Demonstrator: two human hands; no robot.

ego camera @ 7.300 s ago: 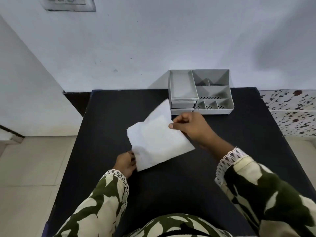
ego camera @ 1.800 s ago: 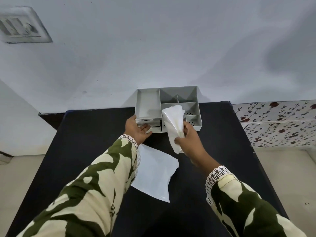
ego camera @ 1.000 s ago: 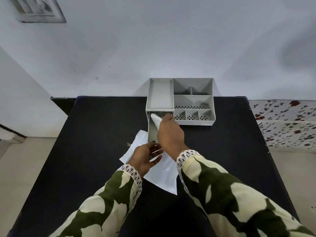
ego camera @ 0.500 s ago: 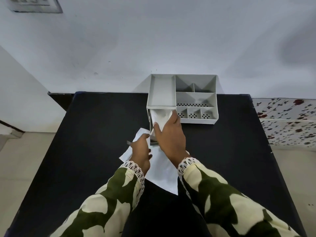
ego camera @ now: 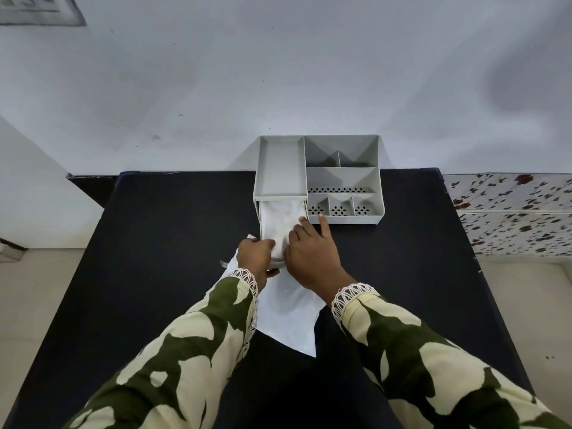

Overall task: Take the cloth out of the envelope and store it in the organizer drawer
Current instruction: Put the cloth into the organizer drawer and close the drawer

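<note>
A grey organizer (ego camera: 342, 181) stands at the table's far edge against the wall. Its lower left drawer (ego camera: 262, 224) is pulled out toward me. The white cloth (ego camera: 280, 219) lies bunched inside that drawer. My right hand (ego camera: 312, 253) rests on the cloth's near end with fingers spread, pressing it down. My left hand (ego camera: 255, 258) grips the drawer's front left corner. The white envelope (ego camera: 288, 317) lies flat on the table under my wrists, partly hidden by both hands.
The black table (ego camera: 161, 258) stretches to left and right of the hands. The organizer's open top compartments (ego camera: 340, 156) hold nothing visible. A floral-patterned surface (ego camera: 513, 212) lies beyond the table's right edge, and pale floor on the left.
The cloth went from my raised right hand down into the pulled-out drawer and now fills it. My right hand flattened over it; my left hand moved to the drawer front.
</note>
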